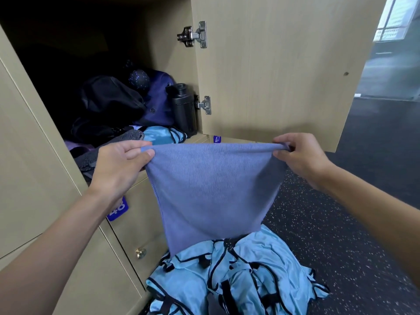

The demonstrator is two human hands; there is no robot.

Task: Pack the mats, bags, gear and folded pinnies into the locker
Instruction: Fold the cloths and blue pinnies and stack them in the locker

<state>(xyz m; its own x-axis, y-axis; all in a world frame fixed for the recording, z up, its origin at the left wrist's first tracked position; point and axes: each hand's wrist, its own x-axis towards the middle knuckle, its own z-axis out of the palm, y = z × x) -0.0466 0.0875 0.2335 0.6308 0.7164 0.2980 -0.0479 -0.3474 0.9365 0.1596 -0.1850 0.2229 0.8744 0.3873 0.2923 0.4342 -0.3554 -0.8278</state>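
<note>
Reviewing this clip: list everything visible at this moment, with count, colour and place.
towel: 1, blue-violet, stretched between both hands in front of the locker
pinnies: a pile, count unclear, light blue with black trim, on the floor below the towel
folded pinny: 1, light blue, locker front
bottle: 1, black, upright by the locker's right wall
black bag: 1, locker left
navy bag: 1, behind the bottle
ball: 1, dark with blue dots, atop the bags
mat: count unclear, grey, locker front edge
locker door: 1, beige, open
hinges: 2, silver, on the door
knob: 1, brass, lower door
floor: dark, speckled
left hand: pinches towel's left corner
right hand: pinches right corner
</note>
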